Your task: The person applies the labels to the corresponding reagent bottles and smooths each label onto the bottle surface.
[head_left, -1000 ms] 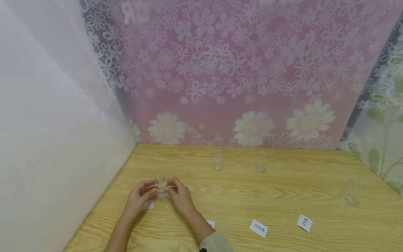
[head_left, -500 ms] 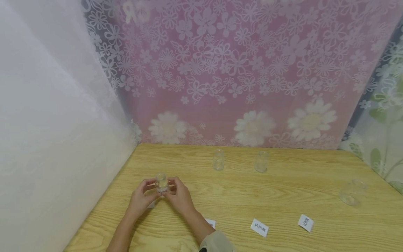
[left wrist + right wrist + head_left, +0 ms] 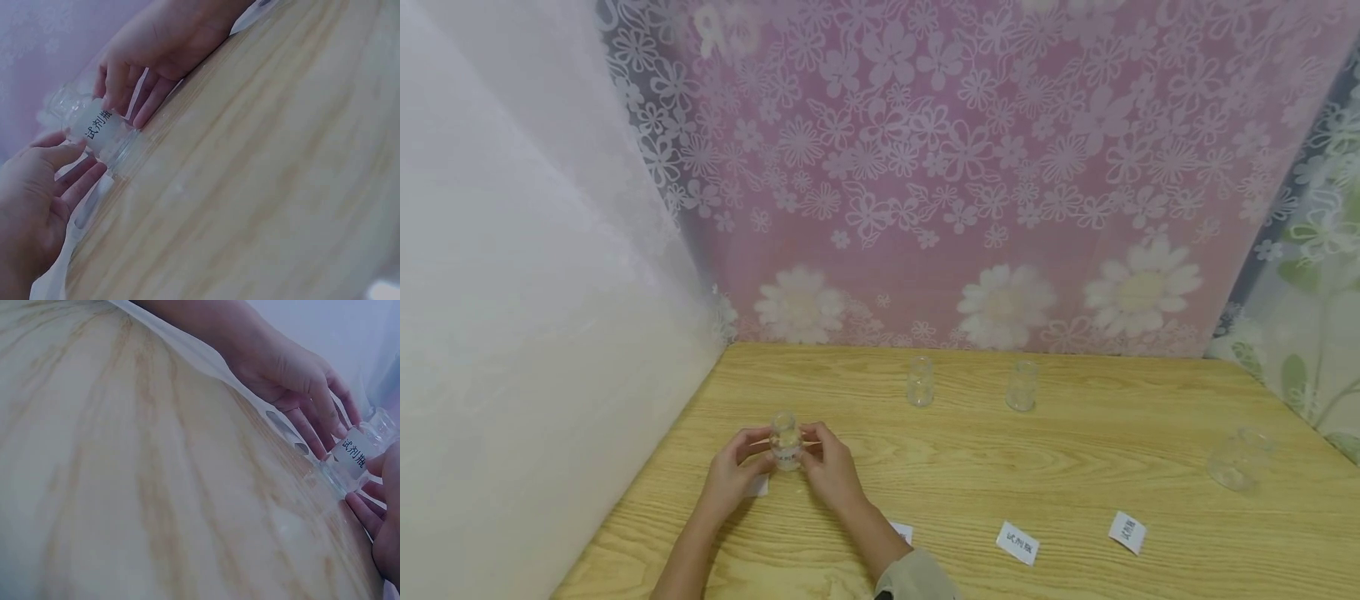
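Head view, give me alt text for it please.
A left hand and a right hand hold a labelled glass bottle between them at a wood-grain table. Three other glass vessels and white paper labels sit on it before a pink floral backdrop.

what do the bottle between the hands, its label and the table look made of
Bottle: probably glass, clear and shiny, as highlights run along its see-through wall; clear plastic is possible.
Label: likely paper, pale with dark printed characters.
Table: yellowish wood grain, slightly glossy; real wood or printed laminate, I can't tell.
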`<state>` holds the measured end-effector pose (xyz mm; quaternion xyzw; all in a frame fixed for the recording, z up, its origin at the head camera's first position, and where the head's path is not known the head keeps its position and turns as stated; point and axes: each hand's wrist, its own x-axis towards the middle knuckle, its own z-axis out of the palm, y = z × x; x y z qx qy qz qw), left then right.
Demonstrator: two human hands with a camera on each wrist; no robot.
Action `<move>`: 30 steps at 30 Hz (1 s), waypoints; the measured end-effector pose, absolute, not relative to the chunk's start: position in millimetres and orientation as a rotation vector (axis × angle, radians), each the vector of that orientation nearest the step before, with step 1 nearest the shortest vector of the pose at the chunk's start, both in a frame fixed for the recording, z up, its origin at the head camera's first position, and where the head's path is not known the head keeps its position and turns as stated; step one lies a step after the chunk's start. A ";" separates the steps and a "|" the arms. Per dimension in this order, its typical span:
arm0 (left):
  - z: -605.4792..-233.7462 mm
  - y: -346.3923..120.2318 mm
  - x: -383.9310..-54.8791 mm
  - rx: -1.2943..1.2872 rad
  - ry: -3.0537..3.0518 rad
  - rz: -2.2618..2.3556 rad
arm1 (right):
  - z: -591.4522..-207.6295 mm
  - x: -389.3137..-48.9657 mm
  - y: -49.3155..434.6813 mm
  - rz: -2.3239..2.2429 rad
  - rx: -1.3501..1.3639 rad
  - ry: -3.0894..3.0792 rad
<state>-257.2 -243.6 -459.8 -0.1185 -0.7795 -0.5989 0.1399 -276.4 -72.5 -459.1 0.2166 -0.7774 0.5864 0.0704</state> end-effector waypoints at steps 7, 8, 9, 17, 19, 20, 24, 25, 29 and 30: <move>-459.7 -244.1 -258.1 -0.339 -2.221 -1.805 | -457.2 -275.6 -72.2 1.794 0.639 -2.329; -459.5 -244.1 -258.0 -0.340 -2.220 -1.807 | -457.4 -275.6 -72.2 1.794 0.644 -2.327; -459.1 -244.0 -257.8 -0.334 -2.221 -1.811 | -457.4 -275.7 -72.1 1.792 0.648 -2.327; -456.3 -241.5 -255.3 -0.297 -2.287 -1.731 | -462.0 -278.6 -72.5 1.773 0.668 -2.330; -456.4 -241.2 -255.6 -0.274 -2.309 -1.716 | -462.9 -279.2 -72.8 1.774 0.671 -2.327; -456.7 -241.1 -256.0 -0.266 -2.322 -1.709 | -463.3 -279.4 -73.0 1.774 0.672 -2.326; -459.0 -241.0 -257.4 -0.242 -2.354 -1.682 | -463.6 -279.8 -73.8 1.790 0.672 -2.316; -459.4 -240.8 -257.6 -0.240 -2.357 -1.677 | -463.5 -280.0 -73.9 1.795 0.667 -2.318; -459.8 -239.8 -258.1 -0.250 -2.347 -1.655 | -463.5 -280.3 -74.7 1.803 0.642 -2.328; -460.0 -239.7 -257.9 -0.255 -2.343 -1.641 | -463.5 -280.2 -74.9 1.811 0.638 -2.333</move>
